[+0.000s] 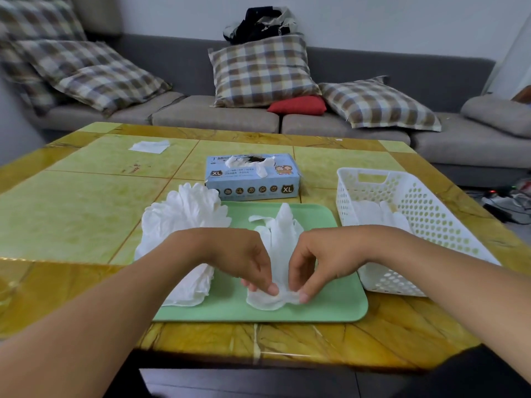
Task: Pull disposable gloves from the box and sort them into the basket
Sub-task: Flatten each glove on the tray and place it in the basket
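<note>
head view: both hands, left hand [244,259] and right hand [321,262], pinch glove [280,245] on tray [339,305]; basket [425,214] holds gloves [376,212]

white gloves [184,216], mint green tray [339,303], pale blue box [253,179], white basket [425,208], plaid cushions [263,71]

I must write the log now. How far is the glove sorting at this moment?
Done: some gloves already lie in the basket. In hand: left hand and right hand pinch the cuff of one glove on the tray. Left: a pile waits beside it, and the box still shows a glove.
</note>
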### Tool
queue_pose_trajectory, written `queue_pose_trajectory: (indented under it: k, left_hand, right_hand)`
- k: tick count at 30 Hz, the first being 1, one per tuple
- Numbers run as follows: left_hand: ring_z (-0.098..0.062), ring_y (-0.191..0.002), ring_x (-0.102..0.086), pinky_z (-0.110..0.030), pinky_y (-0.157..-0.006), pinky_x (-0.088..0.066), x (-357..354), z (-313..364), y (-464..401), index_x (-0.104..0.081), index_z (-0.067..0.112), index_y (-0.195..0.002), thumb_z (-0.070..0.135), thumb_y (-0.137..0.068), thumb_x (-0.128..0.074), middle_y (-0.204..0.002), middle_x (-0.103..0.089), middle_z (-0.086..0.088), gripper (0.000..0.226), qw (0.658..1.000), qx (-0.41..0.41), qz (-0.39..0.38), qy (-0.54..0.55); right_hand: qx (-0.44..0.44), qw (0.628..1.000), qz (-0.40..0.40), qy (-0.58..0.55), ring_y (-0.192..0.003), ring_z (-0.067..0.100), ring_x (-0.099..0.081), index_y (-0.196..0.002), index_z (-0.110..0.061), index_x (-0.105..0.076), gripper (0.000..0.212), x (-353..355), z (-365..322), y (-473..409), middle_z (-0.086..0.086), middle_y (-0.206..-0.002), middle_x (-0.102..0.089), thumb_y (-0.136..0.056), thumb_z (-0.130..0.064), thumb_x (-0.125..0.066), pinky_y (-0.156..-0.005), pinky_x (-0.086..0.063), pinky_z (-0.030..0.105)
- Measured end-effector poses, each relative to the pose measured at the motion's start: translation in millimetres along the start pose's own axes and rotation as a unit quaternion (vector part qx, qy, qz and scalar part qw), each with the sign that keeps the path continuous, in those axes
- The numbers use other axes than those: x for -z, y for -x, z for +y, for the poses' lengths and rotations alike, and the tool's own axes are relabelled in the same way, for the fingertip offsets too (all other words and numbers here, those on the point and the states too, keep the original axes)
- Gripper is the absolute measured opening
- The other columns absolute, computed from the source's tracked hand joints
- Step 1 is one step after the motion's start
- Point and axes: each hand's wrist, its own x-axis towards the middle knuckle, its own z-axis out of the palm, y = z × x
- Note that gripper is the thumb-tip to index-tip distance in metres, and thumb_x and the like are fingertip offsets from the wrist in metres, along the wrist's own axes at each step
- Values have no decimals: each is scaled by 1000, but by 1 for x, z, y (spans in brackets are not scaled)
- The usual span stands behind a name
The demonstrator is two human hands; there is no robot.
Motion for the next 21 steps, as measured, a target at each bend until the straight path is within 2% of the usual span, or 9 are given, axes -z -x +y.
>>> queue_pose_trajectory:
  k: [2, 4, 6, 8, 11, 14, 17, 19, 21]
  left_hand:
    - [-6, -69, -66, -21, -73, -51, 0, -3, -4, -79, 21, -87, 51, -87, -72, -74, -75, 8, 31, 999, 0, 52, 8]
    - [-7, -76, -67, -31, -78, -56, 2, -8, -11, -78, 23, -91, 49, -85, -75, -81, -74, 9, 27, 983, 11, 177, -49]
    - [-13, -103, -63, -37, -92, -52, 0, -12, -18, -70, 25, -115, 56, -81, -75, -110, -68, 8, 46, 954, 58, 262, -135]
    - [-20, -120, -54, -39, -100, -47, -5, -21, -26, -58, 21, -133, 64, -78, -73, -129, -58, 4, 71, 950, 100, 258, -148]
    - [-23, -129, -47, -42, -106, -42, -11, -28, -36, -48, 19, -142, 68, -79, -68, -143, -50, 1, 83, 962, 104, 212, -137]
    - [-25, -132, -43, -45, -108, -40, -11, -26, -38, -43, 22, -146, 68, -82, -65, -146, -47, 2, 82, 965, 95, 188, -155]
    - [-25, -120, -45, -41, -102, -42, -9, -22, -35, -50, 22, -140, 66, -83, -65, -130, -48, 0, 74, 970, 85, 157, -166]
    - [-23, -114, -47, -38, -98, -44, -8, -19, -30, -53, 22, -136, 66, -82, -66, -121, -49, 1, 71, 967, 92, 151, -182]
    - [-21, -111, -49, -38, -96, -46, -7, -14, -26, -56, 19, -131, 70, -80, -65, -117, -51, 1, 73, 958, 113, 155, -212]
  right_hand:
    - [-24, 999, -6, -39, -83, 2, -67, -100, -20, -79, 23, 4, -3, 3, -8, -90, -76, -88, -39, -76, -85, -56, 29]
    - [-64, 991, 109, -41, -76, 10, -69, -101, -13, -77, 22, 11, 7, -4, 1, -93, -75, -94, -33, -70, -75, -61, 30]
    - [-143, 957, 249, 40, -75, 17, -66, -104, -5, -72, 19, 21, 20, -19, 7, -103, -72, -94, -21, -68, -71, -58, 34]
    - [-236, 924, 292, 77, -67, 22, -57, -85, -4, -63, 17, 25, 27, -36, 8, -88, -64, -93, -17, -68, -60, -50, 31]
    - [-297, 920, 256, -20, -53, 17, -41, -66, -13, -44, 44, 25, 26, -57, 2, -66, -42, -88, -33, -76, -46, -32, 28]
    - [-270, 912, 270, -147, -65, 19, -52, -83, -10, -59, 32, 22, 24, -68, 3, -76, -53, -78, -25, -87, -51, -40, 26]
    - [-225, 890, 261, -298, -71, 20, -61, -98, -6, -64, 24, 19, 20, -66, 7, -84, -63, -81, -4, -80, -53, -50, 23]
    - [-211, 877, 272, -335, -63, 17, -53, -97, -8, -58, 19, 16, 18, -62, 6, -77, -54, -86, 3, -68, -47, -41, 20]
    - [-216, 857, 305, -355, -63, 17, -44, -103, -10, -58, 25, 16, 21, -61, 7, -76, -45, -85, 9, -61, -50, -34, 23]
